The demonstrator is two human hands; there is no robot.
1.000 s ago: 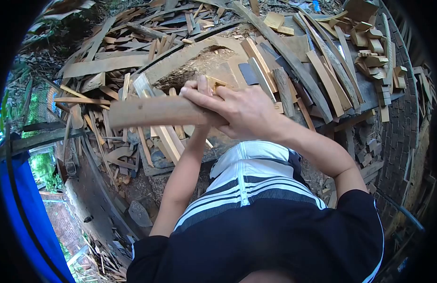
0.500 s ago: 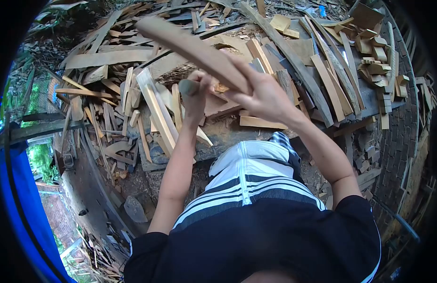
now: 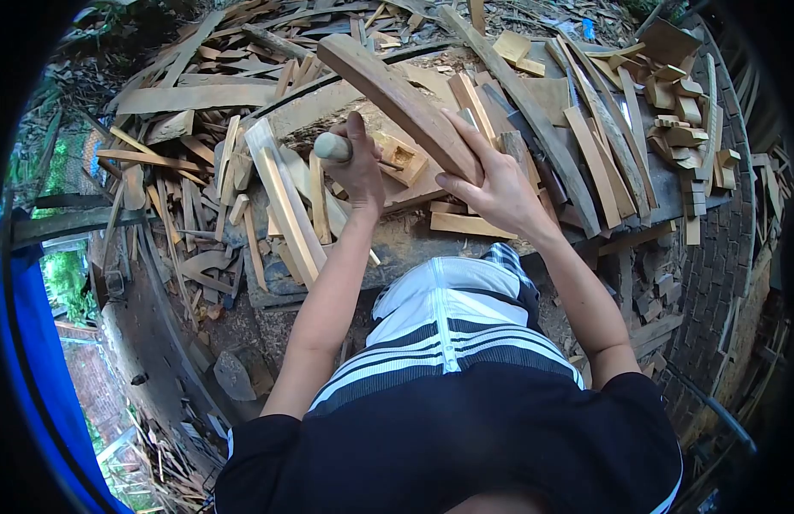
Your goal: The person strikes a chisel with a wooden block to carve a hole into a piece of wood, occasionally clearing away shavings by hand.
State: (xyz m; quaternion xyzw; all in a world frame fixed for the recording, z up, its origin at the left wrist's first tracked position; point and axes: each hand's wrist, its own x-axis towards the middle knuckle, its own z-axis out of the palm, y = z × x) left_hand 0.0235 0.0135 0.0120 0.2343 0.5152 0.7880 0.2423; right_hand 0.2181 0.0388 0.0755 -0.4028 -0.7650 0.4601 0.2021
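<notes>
My left hand is closed around a chisel, its pale round wooden handle end jutting out to the left. The thin dark blade points right, at a small wooden block with a squarish hollow cut in it. Whether the tip touches the wood is hard to make out. My right hand grips one end of a thick brown wooden bar, which slants up and left above the block and the chisel. Under the block lies a flat wooden board.
Long planks lean left of my left hand. More long strips lie to the right. Cut blocks are stacked at the far right. Scrap wood covers the ground at the back left. A blue sheet hangs at the left.
The wooden bar has swung to the right with my right hand. My left hand has tilted with the chisel, and the hollowed block shows more fully.
</notes>
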